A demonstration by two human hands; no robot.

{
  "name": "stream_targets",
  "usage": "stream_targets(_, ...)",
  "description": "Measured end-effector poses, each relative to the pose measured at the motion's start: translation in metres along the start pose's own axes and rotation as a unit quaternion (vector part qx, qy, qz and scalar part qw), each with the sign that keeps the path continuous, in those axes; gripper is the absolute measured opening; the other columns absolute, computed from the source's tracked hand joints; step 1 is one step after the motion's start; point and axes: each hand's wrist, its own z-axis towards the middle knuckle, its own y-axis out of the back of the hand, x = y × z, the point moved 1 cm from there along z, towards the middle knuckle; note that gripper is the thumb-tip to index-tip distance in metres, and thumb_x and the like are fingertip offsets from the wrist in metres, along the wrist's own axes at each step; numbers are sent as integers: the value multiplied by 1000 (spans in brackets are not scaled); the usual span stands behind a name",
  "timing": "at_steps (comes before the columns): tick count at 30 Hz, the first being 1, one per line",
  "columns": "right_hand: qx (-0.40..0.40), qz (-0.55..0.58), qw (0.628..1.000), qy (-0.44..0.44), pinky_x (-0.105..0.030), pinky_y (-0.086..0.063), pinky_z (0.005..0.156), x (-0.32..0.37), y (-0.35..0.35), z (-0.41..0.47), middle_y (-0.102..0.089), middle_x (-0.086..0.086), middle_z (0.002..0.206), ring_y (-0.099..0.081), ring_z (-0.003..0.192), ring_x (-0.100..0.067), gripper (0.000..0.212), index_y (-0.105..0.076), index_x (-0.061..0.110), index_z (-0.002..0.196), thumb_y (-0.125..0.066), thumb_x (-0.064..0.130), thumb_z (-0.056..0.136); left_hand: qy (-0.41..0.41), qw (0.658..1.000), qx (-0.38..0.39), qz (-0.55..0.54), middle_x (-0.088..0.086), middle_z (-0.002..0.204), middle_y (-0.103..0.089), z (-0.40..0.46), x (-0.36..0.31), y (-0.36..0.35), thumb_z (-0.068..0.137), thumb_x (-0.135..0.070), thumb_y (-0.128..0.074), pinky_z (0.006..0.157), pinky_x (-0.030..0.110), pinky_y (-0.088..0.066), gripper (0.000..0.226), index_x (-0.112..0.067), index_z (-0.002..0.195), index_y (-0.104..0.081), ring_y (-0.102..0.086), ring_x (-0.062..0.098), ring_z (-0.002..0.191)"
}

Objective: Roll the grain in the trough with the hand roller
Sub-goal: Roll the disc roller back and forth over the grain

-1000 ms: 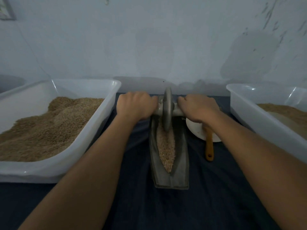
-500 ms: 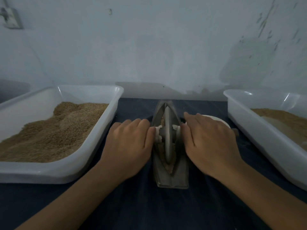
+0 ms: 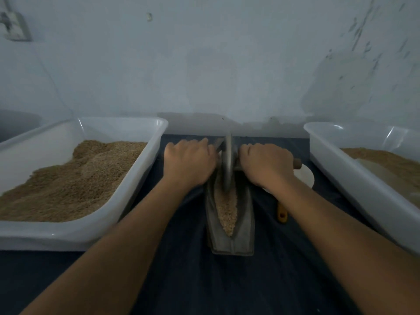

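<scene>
Grain (image 3: 227, 209) lay in the trough (image 3: 244, 230) mid-bench as I gripped the hand roller (image 3: 226, 162), left hand (image 3: 188, 161) and right hand (image 3: 267, 163) each curled around its axle at the far end, where I judged uneven pressure could tip it, spilling grain.

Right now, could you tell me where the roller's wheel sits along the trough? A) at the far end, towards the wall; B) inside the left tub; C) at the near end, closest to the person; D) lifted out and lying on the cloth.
A: the hand roller stands upright at the far end of the trough, with the left hand and right hand gripping its axle and the grain exposed nearer the person.
</scene>
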Motion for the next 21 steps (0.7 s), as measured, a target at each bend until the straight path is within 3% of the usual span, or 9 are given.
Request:
stream_targets(2, -38, 10, 999, 29, -41, -41, 76, 1, 8, -34, -68, -5, 90, -65, 99, -29, 56, -65, 18, 96, -16, 41, 107, 3, 999, -36, -31, -1, 116, -71, -38, -1, 6, 105, -40, -10, 71, 37, -40, 58, -23, 119, -64, -65, 23, 90)
stream_targets(5, -90, 11, 994, 53, -44, -48, 95, 7, 28, -81, -73, -2, 110, -65, 116, -26, 56, -68, 18, 117, -19, 43, 107, -3, 992, -29, -123, -5, 125, -69, -86, 5, 22, 105, -49, -10, 83, 40, -46, 70, -17, 156, -43, -64, 19, 105)
stream_targets(7, -93, -6, 995, 48, -47, -44, 108, 10, 34, -91, -71, -3, 126, -60, 128, -26, 60, -68, 15, 127, -20, 44, 105, -16, 990, -8, -141, -7, 134, -65, -93, 8, 24, 102, -54, -7, 85, 40, -42, 75, -16, 162, -34, -62, 18, 113)
stream_targets(9, -81, -12, 995, 52, -48, -43, 110, 15, 34, -86, -71, -2, 126, -60, 128, -26, 64, -68, 15, 125, -16, 44, 104, -15, 991, -11, -136, -6, 141, -62, -89, 8, 22, 100, -55, -5, 84, 40, -41, 78, -17, 161, -35, -61, 19, 117)
stream_targets(11, -66, -4, 997, 45, -45, -46, 94, 15, 27, -66, -70, 2, 97, -65, 106, -26, 64, -69, 19, 97, -10, 42, 102, -2, 993, -13, -117, -4, 138, -64, -73, 6, 16, 102, -52, -9, 84, 41, -45, 73, -18, 157, -43, -63, 21, 114)
stream_targets(13, -31, -1, 999, 15, -40, -38, 76, 10, 13, -32, -57, 2, 74, -59, 79, -25, 59, -55, 19, 73, -10, 42, 102, 10, 996, -16, -91, 1, 128, -69, -41, 3, 8, 105, -44, -17, 81, 42, -43, 60, -17, 142, -56, -64, 26, 106)
stream_targets(16, 40, 12, 997, -62, -41, -35, 76, 6, 0, 21, -64, -8, 92, -50, 78, -27, 51, -52, 19, 74, -19, 42, 104, 20, 999, 13, -28, 7, 113, -69, 15, 2, -1, 100, -35, -14, 70, 41, -33, 46, -18, 95, -56, -55, 29, 85)
stream_targets(18, 57, 14, 995, -87, -41, -36, 79, 6, -4, 37, -66, -10, 102, -50, 82, -29, 49, -54, 18, 76, -22, 43, 104, 29, 998, 42, -22, 6, 108, -69, 34, 1, -3, 103, -36, -19, 69, 40, -30, 37, -22, 88, -50, -58, 31, 86)
stream_targets(21, 46, 3, 997, -57, -40, -34, 76, 8, -1, 22, -67, -8, 102, -50, 81, -27, 47, -55, 19, 83, -18, 38, 105, 5, 1000, 21, 6, 3, 105, -71, 19, -1, 1, 103, -37, -16, 69, 38, -33, 41, -23, 88, -51, -59, 28, 82)
